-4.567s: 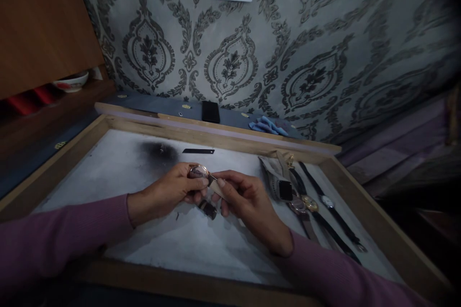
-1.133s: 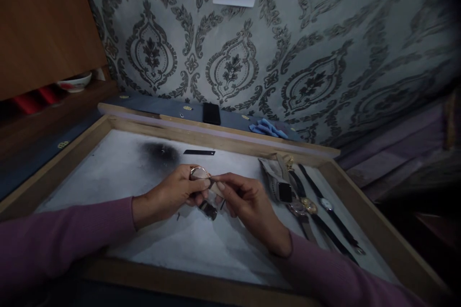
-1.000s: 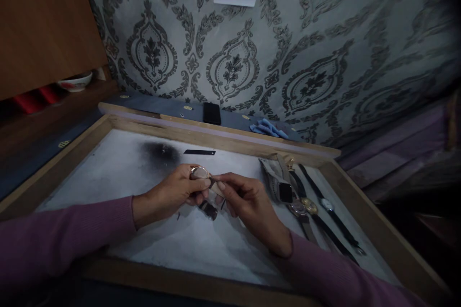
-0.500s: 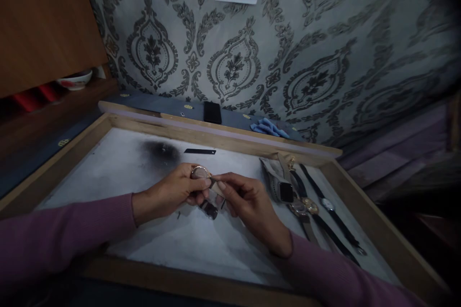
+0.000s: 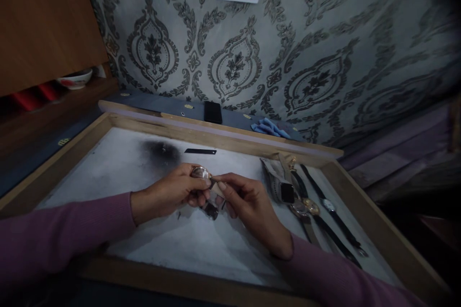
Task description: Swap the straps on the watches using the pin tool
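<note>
A round gold-rimmed watch (image 5: 200, 172) is held over the white-lined wooden tray in my left hand (image 5: 169, 194), the thumb lying across its lower edge. Close against it, my right hand (image 5: 252, 204) pinches the watch's pale strap (image 5: 218, 189) between thumb and forefinger, just beside the case. The fingertips partly hide where strap and case meet. Below the hands is a dark shiny piece (image 5: 210, 210); whether it rests on the tray or hangs from the strap I cannot tell.
Several watches, among them a square-faced watch (image 5: 287, 193) and a black-strapped watch (image 5: 328, 205), lie at the tray's right. A dark flat blade (image 5: 200, 151) lies near the back wall of the wooden tray (image 5: 230, 133). Behind are a black phone-like object (image 5: 212, 112) and a blue cloth (image 5: 270, 127).
</note>
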The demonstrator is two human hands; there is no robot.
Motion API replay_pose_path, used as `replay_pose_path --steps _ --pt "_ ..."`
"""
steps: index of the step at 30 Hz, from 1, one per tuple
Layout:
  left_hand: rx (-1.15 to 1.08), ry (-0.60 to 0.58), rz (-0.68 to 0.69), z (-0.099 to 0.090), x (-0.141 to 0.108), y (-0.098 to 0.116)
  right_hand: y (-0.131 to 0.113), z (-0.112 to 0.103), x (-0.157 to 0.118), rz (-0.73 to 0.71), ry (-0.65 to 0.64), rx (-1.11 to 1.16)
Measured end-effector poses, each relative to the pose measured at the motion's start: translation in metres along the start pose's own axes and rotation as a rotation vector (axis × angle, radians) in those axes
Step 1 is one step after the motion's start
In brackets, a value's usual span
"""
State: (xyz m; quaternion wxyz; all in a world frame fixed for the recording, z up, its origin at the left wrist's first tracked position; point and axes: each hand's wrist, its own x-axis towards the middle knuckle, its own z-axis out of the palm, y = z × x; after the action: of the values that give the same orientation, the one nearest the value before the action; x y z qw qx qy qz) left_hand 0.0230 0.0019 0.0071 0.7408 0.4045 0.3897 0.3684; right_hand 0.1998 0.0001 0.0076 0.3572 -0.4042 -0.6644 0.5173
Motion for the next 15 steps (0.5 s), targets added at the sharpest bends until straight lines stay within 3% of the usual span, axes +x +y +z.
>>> replay_pose_path --steps 15 --pt "0.021 0.013 -0.044 0.0024 -0.0022 0.0069 -0.0021 0.001 -0.0015 0.014 0.006 0.032"
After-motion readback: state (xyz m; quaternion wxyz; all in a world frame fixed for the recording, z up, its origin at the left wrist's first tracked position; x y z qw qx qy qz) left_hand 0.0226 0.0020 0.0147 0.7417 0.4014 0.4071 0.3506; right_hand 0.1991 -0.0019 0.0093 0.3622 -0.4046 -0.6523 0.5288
